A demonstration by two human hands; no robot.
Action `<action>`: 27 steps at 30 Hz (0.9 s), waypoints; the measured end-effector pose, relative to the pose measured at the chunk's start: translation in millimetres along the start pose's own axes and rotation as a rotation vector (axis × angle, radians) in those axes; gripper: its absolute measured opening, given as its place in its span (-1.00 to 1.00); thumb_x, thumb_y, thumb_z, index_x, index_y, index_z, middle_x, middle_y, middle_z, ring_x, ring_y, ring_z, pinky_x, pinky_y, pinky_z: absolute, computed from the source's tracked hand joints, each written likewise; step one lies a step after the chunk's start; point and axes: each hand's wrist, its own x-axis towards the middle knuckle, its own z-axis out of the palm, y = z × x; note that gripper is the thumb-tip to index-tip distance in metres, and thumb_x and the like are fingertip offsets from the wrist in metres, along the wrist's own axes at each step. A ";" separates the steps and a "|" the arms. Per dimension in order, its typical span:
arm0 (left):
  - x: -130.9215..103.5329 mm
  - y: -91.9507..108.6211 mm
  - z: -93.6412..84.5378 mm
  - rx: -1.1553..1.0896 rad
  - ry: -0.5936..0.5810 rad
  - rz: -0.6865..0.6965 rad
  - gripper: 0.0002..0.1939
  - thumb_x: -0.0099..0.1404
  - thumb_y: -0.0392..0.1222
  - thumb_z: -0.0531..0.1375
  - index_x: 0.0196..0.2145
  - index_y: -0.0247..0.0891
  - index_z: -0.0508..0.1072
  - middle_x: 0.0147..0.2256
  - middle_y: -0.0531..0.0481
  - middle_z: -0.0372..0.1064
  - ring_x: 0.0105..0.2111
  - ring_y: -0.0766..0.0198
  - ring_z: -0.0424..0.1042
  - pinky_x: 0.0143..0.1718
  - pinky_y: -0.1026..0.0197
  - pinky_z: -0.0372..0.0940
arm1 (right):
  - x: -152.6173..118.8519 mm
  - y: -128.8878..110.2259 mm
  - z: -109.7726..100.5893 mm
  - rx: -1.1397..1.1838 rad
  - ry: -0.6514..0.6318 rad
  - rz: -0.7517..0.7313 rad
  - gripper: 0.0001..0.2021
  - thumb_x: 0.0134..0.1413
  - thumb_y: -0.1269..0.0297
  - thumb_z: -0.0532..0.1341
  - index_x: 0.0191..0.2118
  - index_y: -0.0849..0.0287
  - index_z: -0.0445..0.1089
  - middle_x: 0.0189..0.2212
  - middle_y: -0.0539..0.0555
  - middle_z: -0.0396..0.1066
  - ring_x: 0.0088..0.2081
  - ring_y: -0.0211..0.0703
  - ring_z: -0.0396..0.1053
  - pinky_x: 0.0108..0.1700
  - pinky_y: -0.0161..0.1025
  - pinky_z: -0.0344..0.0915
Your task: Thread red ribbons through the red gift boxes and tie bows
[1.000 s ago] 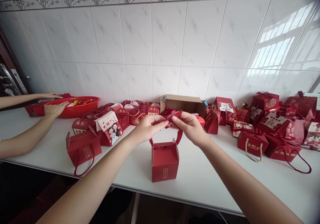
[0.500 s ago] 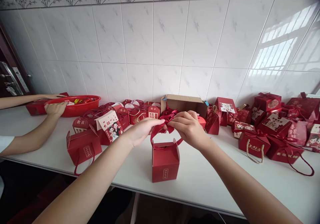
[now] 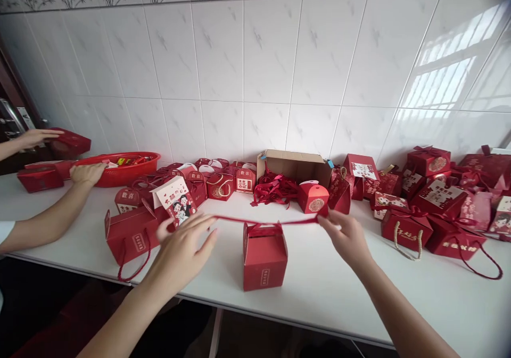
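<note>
A dark red ribbon (image 3: pixel 275 222) is stretched nearly level above a red gift box (image 3: pixel 264 262) that stands upright near the table's front edge. The ribbon runs through the top of the box. My left hand (image 3: pixel 186 249) grips the ribbon's left end, to the left of the box. On the other side, my right hand (image 3: pixel 341 233) pinches its right end. Behind the box, a tangle of red ribbons (image 3: pixel 275 189) spills from an open cardboard box (image 3: pixel 295 165).
At the left, another person's hands are at a red basin (image 3: pixel 128 174) and a raised red box (image 3: pixel 69 142). A red box with a cord handle (image 3: pixel 131 235) stands left of my left hand. Many red gift boxes (image 3: pixel 439 201) crowd the right side.
My hands have moved apart and slightly down, drawing the bunched ribbon into a straight line. The other person's far hand has lifted a red box.
</note>
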 end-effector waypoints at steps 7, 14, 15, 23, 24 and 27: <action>-42.7 -53.1 35.0 -0.029 -0.295 -0.304 -0.59 0.23 0.13 0.02 -0.20 -0.07 0.56 -0.02 -0.12 0.47 0.05 -0.17 0.36 0.19 -0.25 -0.12 | -32.2 63.6 6.7 -0.326 -0.293 0.254 -0.78 -0.02 0.23 0.06 -0.61 0.12 0.28 -0.59 0.05 0.39 -0.55 -0.15 0.27 -0.52 -0.27 0.03; -31.7 -45.3 28.9 -0.042 -0.330 -0.378 -0.65 0.17 0.09 0.04 -0.39 -0.14 0.53 -0.01 -0.21 0.45 0.14 -0.22 0.24 0.17 -0.31 -0.14 | -19.3 60.1 10.5 -0.459 -0.161 0.197 -0.73 0.04 0.20 0.09 -0.22 0.21 0.44 -0.08 0.32 0.41 -0.10 0.22 0.38 -0.11 0.03 0.21; -30.1 -40.9 28.5 -0.069 -0.299 -0.372 -0.69 0.16 0.08 0.06 -0.44 -0.15 0.48 0.03 -0.21 0.42 0.18 -0.22 0.18 0.18 -0.32 -0.17 | -17.0 55.9 13.8 -0.424 -0.115 0.146 -0.64 0.08 0.17 0.07 -0.08 0.24 0.40 0.03 0.35 0.33 0.00 0.25 0.32 -0.06 0.06 0.20; -1.8 19.2 52.3 -0.634 -0.143 -0.254 -0.72 0.16 0.06 0.14 -0.28 -0.15 0.24 -0.10 -0.09 0.33 0.02 0.06 0.31 0.07 0.05 0.17 | -4.0 -3.4 57.4 0.175 -0.437 0.094 -0.50 0.20 -0.13 -0.06 -0.12 0.19 0.37 -0.12 0.19 0.45 -0.10 -0.03 0.40 -0.09 -0.15 0.29; 2.1 22.1 58.0 -0.659 -0.163 -0.252 -0.71 0.14 0.05 0.16 -0.29 -0.16 0.23 -0.15 -0.07 0.31 -0.03 0.08 0.33 0.04 0.07 0.19 | -3.5 -6.9 61.9 0.175 -0.494 0.111 -0.51 0.19 -0.14 -0.05 -0.18 0.18 0.37 -0.21 0.16 0.47 -0.20 -0.07 0.42 -0.17 -0.18 0.30; 9.7 23.3 70.4 -0.688 -0.246 -0.283 -0.65 0.08 0.07 0.21 -0.32 -0.17 0.19 -0.26 0.00 0.28 -0.21 0.15 0.35 -0.15 0.13 0.26 | -3.2 -8.2 70.9 0.146 -0.573 0.178 -0.54 0.10 -0.19 0.04 -0.35 0.16 0.31 -0.49 0.03 0.39 -0.51 -0.23 0.31 -0.46 -0.28 0.21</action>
